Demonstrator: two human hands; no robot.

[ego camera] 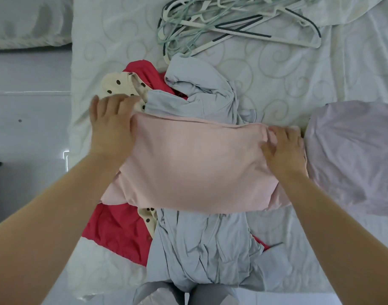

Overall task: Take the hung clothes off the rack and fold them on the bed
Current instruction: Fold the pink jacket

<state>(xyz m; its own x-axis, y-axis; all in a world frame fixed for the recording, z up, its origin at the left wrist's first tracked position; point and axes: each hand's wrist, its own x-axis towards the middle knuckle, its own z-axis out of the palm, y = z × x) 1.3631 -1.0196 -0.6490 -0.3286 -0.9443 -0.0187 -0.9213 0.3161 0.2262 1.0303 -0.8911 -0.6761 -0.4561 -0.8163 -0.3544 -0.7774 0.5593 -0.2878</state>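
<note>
Head view shows a pink garment stretched between both hands over a heap on the bed. The left hand takes its left end: the fingers lie over the far corner, only loosely bent, and the thumb is hidden under the cloth, so it seems a clasp rather than a flat press. The right hand has its fingers curled tight into the right end, bunching the fabric there. Holding both ends at the same level keeps the cloth taut and its far edge straight, which I judge suits folding it over or squaring it.

Beyond and below the fingers of both hands lies the unfolded heap, probably dropped there to be worked through one at a time. Just outside the right fingers sits a lilac garment, set apart as if already done. Well beyond the fingertips, the hangers lie tangled, out of the folding space.

Count: one pink piece in hand; under it one grey garment, one red garment, one cream spotted garment; one lilac. The hangers are too tangled to number.
</note>
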